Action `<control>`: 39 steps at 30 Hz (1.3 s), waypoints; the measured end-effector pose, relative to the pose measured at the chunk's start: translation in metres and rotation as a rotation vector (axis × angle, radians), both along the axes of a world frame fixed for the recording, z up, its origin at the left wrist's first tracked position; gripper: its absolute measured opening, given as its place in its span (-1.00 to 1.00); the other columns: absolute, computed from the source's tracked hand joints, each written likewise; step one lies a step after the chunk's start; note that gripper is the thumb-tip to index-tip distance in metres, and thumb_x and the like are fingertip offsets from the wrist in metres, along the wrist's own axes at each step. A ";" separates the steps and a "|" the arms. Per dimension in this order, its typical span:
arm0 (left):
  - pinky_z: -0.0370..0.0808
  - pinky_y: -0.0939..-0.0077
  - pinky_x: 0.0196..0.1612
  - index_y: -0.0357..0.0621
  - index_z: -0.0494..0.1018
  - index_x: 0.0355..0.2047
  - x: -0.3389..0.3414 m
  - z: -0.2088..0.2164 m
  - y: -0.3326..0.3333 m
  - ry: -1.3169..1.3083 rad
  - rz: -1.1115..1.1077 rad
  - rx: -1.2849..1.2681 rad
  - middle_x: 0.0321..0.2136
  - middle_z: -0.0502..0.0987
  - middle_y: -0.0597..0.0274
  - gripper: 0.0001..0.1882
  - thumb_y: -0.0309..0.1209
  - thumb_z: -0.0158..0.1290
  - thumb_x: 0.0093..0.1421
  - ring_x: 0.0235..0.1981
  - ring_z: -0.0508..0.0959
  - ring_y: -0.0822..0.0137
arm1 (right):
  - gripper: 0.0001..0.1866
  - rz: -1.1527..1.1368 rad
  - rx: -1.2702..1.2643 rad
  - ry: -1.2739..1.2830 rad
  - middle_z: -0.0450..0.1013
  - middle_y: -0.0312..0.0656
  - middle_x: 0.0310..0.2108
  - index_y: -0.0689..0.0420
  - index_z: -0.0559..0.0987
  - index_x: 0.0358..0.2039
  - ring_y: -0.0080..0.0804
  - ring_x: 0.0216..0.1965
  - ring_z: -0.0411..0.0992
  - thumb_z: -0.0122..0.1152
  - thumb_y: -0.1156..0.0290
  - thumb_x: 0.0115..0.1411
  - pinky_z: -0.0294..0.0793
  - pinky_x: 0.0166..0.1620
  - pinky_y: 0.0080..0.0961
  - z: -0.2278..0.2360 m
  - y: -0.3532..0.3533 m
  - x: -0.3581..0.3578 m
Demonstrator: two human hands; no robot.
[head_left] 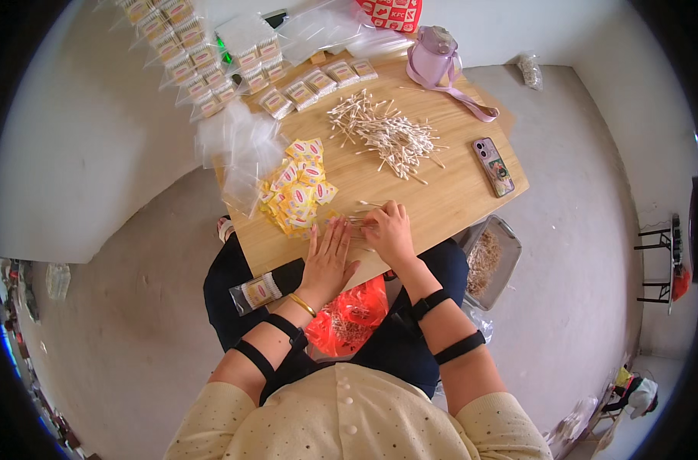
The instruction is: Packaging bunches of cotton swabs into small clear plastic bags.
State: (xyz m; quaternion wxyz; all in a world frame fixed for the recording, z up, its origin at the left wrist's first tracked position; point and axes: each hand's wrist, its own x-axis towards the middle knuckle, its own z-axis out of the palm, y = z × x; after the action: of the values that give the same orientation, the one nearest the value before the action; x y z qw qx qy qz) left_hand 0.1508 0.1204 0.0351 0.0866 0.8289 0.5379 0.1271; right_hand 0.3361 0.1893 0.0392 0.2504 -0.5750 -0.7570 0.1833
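Note:
Near the front edge of the wooden table, my left hand (331, 257) lies flat with its fingers stretched out. Beside it, my right hand (389, 231) has its fingers closed around a few cotton swabs (356, 220), whose ends show between the two hands. Something clear, perhaps a plastic bag, seems to lie under the fingers, but I cannot make it out fully. A heap of yellow and white printed cards (297, 192) is just beyond my left hand. Farther off, a large loose pile of cotton swabs (391, 134) spreads over the table.
Packed swab bags (301, 93) line the far edge, with more stacked at far left. Clear bags (241, 149) hang over the left edge. A lilac bottle (435, 57) and phone (493, 166) are on the right. Below are a grey bin (510, 268) and red bag (356, 318).

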 end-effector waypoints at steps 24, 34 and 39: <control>-0.22 -0.21 0.50 -0.24 0.10 0.43 0.008 0.007 0.007 0.027 0.000 -0.038 0.43 0.14 0.11 -0.16 -0.07 0.09 0.27 0.48 0.07 0.11 | -0.88 0.028 -0.080 0.102 0.45 -0.10 -0.26 0.06 0.70 -0.36 -0.03 -0.11 0.39 0.37 0.35 0.08 0.43 -0.01 -0.17 -0.002 0.012 0.045; -0.24 -0.23 0.49 -0.29 0.08 0.42 0.011 0.007 0.005 -0.017 -0.004 -0.015 0.42 0.13 0.03 -0.13 -0.13 0.16 0.24 0.49 0.05 0.04 | -0.89 -0.035 -0.051 0.173 0.47 -0.10 -0.29 0.08 0.70 -0.37 -0.04 -0.15 0.40 0.40 0.42 0.04 0.44 -0.03 -0.19 0.001 0.000 0.029; -0.22 -0.22 0.50 -0.24 0.09 0.43 0.011 0.015 0.012 0.003 0.002 -0.041 0.40 0.16 0.09 -0.14 -0.10 0.15 0.24 0.49 0.05 0.09 | -0.90 -0.100 -0.051 0.137 0.48 -0.11 -0.30 0.08 0.69 -0.38 -0.05 -0.14 0.40 0.39 0.41 0.05 0.43 -0.02 -0.20 0.001 0.004 0.051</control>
State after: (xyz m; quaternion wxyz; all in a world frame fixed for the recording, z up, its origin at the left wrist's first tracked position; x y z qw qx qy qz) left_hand 0.1616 0.1327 0.0503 0.1029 0.8265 0.5414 0.1149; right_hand 0.3867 0.1937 0.0398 0.2959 -0.6044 -0.7035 0.2285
